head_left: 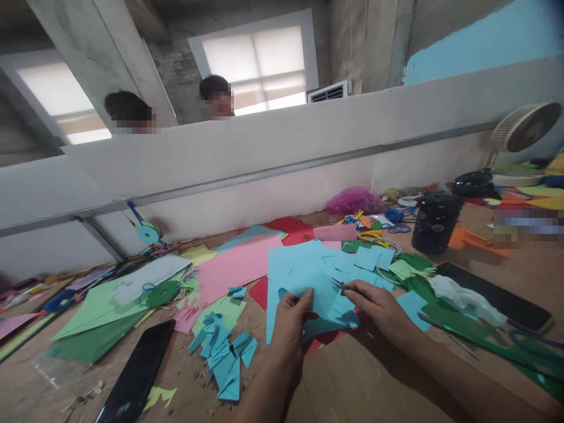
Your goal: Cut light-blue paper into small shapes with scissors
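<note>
My left hand (293,320) pinches a light blue sheet of paper (324,291) between thumb and fingers, holding it above the table. At the sheet's right edge, my right hand (374,299) is closed around small scissors (339,284). Their thin dark blades show at the paper, while the handles are hidden in the fingers. Beneath the held sheet lies a larger blue sheet (282,264), with cut blue squares (368,257) on its right side. Several folded blue paper pieces (220,358) form a loose heap left of my left hand.
A black phone (138,370) lies at left, another phone (493,294) at right beside crumpled white tissue (467,299). Pink paper (233,264) and green sheets (118,305) cover the left side. A black cup (436,223) and a fan (524,129) stand right. Two people are beyond the partition (264,147).
</note>
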A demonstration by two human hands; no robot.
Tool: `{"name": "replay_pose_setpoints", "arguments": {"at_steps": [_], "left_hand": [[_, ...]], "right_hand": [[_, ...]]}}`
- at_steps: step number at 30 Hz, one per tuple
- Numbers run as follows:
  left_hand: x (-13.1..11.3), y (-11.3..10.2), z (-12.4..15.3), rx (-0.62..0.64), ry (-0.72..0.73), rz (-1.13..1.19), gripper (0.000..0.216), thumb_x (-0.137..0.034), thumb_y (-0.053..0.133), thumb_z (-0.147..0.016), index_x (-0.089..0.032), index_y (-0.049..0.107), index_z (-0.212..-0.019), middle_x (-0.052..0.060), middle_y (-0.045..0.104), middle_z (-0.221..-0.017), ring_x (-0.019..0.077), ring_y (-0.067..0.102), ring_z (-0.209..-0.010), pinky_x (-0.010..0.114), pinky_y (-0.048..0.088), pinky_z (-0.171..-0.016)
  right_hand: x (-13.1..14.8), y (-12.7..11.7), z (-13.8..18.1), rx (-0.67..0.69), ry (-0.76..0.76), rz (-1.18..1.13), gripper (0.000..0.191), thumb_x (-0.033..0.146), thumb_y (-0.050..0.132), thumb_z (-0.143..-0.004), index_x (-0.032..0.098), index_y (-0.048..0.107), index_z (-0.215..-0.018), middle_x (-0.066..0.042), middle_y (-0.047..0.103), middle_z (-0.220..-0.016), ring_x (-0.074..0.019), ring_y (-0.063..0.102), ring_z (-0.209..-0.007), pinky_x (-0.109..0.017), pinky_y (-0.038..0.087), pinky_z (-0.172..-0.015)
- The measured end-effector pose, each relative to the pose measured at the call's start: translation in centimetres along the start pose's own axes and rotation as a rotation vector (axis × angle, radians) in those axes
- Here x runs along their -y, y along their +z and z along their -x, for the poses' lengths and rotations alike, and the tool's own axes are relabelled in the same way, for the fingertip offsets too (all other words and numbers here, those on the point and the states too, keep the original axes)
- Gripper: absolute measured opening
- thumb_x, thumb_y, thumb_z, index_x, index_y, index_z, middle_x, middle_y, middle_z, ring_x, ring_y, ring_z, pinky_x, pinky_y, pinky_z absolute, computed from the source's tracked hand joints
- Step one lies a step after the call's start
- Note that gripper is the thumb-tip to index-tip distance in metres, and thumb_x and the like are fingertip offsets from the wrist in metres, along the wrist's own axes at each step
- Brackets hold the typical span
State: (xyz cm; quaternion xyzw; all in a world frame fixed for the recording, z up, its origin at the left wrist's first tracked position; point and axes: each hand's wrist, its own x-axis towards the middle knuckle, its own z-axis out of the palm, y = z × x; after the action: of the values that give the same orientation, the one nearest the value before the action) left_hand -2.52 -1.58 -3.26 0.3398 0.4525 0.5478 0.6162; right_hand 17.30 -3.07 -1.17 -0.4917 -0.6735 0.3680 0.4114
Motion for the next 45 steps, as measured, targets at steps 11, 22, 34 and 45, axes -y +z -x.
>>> {"name": "replay_pose_setpoints", "arguments": {"at_steps": [11,22,34,45], "left_hand": [[0.03,-0.08,0.14,0.045,0.008,0.010,0.047,-0.046,0.080,-0.064,-0.016,0.069,-0.098,0.005,0.070,-0.077,0.0127,0.060,-0.056,0.025,0.049,-0.056],[0.04,-0.02,0.16,0.078,0.021,0.017,0.044,-0.043,0.078,-0.068,-0.015,0.068,-0.100,0.008,0.071,-0.085,0.0135,0.062,-0.061,0.025,0.050,-0.058],[0.31,-0.18,-0.15,0.039,0.014,-0.004,0.047,-0.045,0.081,-0.062,-0.013,0.069,-0.094,0.005,0.069,-0.075,0.0130,0.060,-0.057,0.026,0.050,-0.056],[-0.23,0.14,0.16,0.015,0.035,-0.034,0.045,-0.044,0.083,-0.060,-0.012,0.070,-0.089,0.003,0.066,-0.069,0.0105,0.055,-0.054,0.024,0.047,-0.054]], "right_hand": [[0.01,-0.10,-0.01,0.013,-0.007,-0.018,0.033,0.051,0.047,-0.092,0.022,0.062,-0.089,0.002,0.056,-0.076,-0.0174,0.051,-0.073,-0.027,0.039,-0.067],[0.06,-0.04,-0.10,0.011,-0.011,-0.011,0.034,0.051,0.047,-0.092,0.022,0.064,-0.089,0.002,0.057,-0.076,-0.0172,0.051,-0.072,-0.027,0.039,-0.067],[0.17,-0.07,0.04,-0.007,-0.012,-0.008,0.032,0.050,0.047,-0.092,0.021,0.062,-0.087,0.002,0.054,-0.074,-0.0166,0.049,-0.072,-0.026,0.038,-0.066],[-0.08,-0.08,-0.14,-0.020,-0.016,0.008,0.033,0.050,0.046,-0.092,0.022,0.060,-0.081,0.002,0.054,-0.073,-0.0171,0.049,-0.072,-0.026,0.037,-0.066]]}}
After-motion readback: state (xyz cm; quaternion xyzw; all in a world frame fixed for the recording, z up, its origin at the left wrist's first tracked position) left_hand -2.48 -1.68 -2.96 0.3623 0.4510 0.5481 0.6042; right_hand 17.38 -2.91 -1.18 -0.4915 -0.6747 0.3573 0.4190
